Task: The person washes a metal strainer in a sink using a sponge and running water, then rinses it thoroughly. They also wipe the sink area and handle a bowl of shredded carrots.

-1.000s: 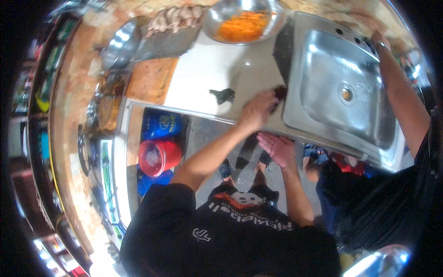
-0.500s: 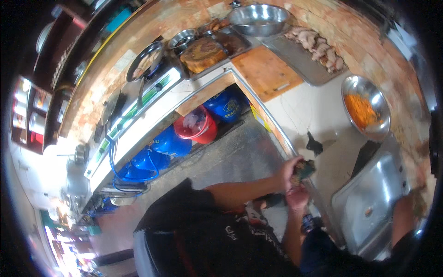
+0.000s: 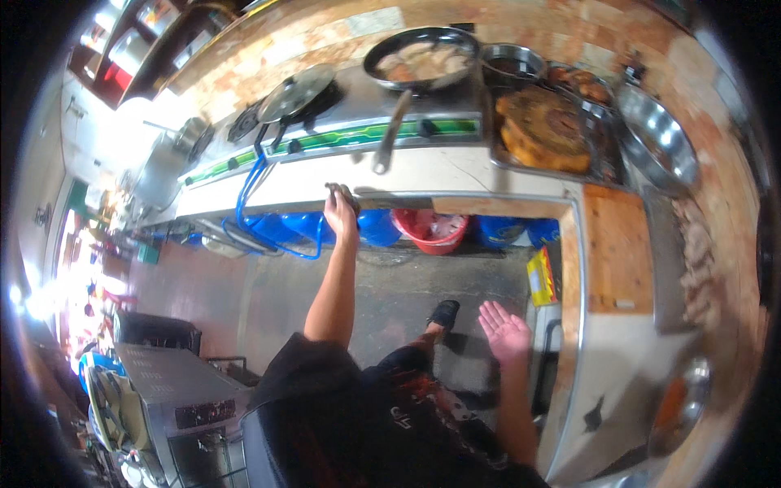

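My left hand (image 3: 340, 218) reaches out to the front edge of the stove counter. Its fingers are closed round a small, dark, bunched cloth (image 3: 350, 196). Ahead and to the right of that hand, the frying pan (image 3: 421, 61) sits on the stove with pale pieces of meat in it, its handle (image 3: 394, 132) pointing back over the counter edge. My right hand (image 3: 506, 332) hangs over the floor, palm up with fingers spread, holding nothing. A lidded pan (image 3: 298, 93) stands farther left on the stove.
A thick round chopping block (image 3: 543, 130) rests on a tray right of the stove, near steel bowls (image 3: 657, 138). A wooden board (image 3: 618, 248) lies on the right counter (image 3: 606, 358). Under the counter stand blue cylinders (image 3: 378, 228) and a red bucket (image 3: 431, 232).
I have turned left from the sink side toward the stove. My hands, together on the dark cloth before, have parted; the cloth stays in my left hand. Another person's arm has left view.
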`<act>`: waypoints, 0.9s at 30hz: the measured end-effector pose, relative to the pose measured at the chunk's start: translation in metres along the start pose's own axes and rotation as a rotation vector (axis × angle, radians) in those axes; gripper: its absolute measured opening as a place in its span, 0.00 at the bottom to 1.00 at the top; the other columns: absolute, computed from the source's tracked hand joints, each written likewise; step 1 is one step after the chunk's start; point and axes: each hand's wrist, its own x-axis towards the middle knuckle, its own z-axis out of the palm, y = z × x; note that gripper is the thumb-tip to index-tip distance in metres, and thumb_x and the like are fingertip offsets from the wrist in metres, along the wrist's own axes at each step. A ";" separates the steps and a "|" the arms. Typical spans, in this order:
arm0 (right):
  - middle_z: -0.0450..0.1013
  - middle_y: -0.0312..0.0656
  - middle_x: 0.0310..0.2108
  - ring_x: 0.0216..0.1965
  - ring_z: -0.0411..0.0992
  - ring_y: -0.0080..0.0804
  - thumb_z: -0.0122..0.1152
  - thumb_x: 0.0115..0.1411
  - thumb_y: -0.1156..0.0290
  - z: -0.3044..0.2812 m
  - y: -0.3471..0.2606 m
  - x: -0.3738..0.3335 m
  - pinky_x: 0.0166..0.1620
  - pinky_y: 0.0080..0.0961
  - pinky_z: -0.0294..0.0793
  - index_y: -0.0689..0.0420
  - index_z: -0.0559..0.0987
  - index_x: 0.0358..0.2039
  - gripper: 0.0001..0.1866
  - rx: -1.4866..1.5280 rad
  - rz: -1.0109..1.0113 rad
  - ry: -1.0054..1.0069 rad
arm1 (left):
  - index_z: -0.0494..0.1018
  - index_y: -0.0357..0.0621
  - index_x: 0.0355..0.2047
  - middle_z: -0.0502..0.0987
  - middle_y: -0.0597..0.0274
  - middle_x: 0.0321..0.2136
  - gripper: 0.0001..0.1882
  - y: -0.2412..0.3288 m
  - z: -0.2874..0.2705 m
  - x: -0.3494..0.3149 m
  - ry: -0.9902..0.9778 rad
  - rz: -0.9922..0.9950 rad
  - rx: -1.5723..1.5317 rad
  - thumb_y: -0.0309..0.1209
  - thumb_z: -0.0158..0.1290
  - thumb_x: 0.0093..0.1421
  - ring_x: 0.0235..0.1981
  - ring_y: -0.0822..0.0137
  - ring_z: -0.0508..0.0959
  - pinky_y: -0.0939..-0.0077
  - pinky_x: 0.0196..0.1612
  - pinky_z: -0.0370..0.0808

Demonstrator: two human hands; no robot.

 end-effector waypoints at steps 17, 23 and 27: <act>0.62 0.61 0.56 0.60 0.60 0.51 0.35 0.61 0.61 0.037 -0.028 0.207 0.63 0.44 0.56 0.72 0.62 0.54 0.29 -0.179 0.128 0.175 | 0.67 0.38 0.53 0.66 0.41 0.55 0.20 -0.006 0.189 -0.022 -0.425 0.610 0.643 0.28 0.45 0.60 0.58 0.45 0.64 0.62 0.60 0.60; 0.72 0.59 0.45 0.48 0.71 0.53 0.36 0.61 0.59 0.062 -0.058 0.265 0.55 0.46 0.68 0.73 0.71 0.45 0.27 -0.150 0.297 0.019 | 0.71 0.34 0.42 0.74 0.42 0.42 0.12 0.017 0.229 -0.094 -0.812 0.710 0.369 0.22 0.44 0.58 0.43 0.44 0.74 0.61 0.47 0.71; 0.71 0.58 0.46 0.47 0.71 0.52 0.39 0.60 0.59 0.045 -0.075 0.260 0.53 0.48 0.69 0.72 0.71 0.45 0.27 0.140 0.354 -0.192 | 0.70 0.33 0.42 0.75 0.49 0.37 0.10 0.030 0.223 -0.149 -0.820 0.522 0.346 0.22 0.46 0.60 0.39 0.52 0.76 0.64 0.44 0.72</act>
